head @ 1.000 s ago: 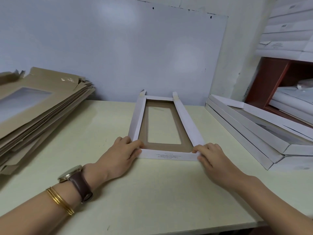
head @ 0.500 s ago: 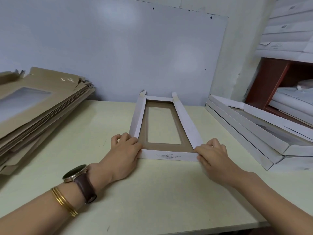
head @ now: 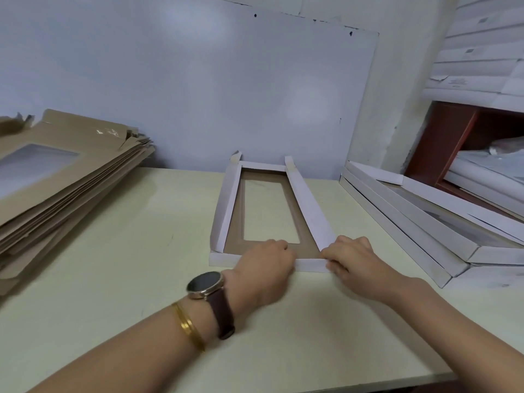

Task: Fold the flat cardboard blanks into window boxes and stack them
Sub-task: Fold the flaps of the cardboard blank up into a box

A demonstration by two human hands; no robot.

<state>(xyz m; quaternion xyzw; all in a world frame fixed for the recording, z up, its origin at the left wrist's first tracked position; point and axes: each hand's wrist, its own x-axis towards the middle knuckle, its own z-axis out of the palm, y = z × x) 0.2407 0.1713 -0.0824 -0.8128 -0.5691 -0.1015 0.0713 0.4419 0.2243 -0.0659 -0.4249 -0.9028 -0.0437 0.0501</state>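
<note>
Both grips are clamped on the work. The left grip [head: 263, 265], a bare hand, curls over the middle of the near wall of the window box [head: 306, 205]. Its fingertips are hidden behind the knuckles and its outline is blurred. The right grip [head: 351, 259], also bare, pinches the near right corner of the same box, thumb hidden.

The box lies on the table [head: 113, 251] at 12 o'clock from the wearer, long walls raised, brown inner face up, with one window cut-out. The hands cover most of the near wall's outer face.

Count:
- One box in work.
- One pile of flat brown blanks [head: 56, 188] at 9 o'clock, sheets too close-packed to count, cut off at the frame edge.
- The folded white boxes [head: 411, 222] are stacked at 3 o'clock, about three, cut off at the right.
- Further white boxes [head: 482, 66] at 2 o'clock sit above a red-brown shelf [head: 448, 131]; their small labels are unreadable.
- One wristwatch [head: 207, 285] and gold bangles [head: 187, 327] on the left wrist, bangle count unclear.
</note>
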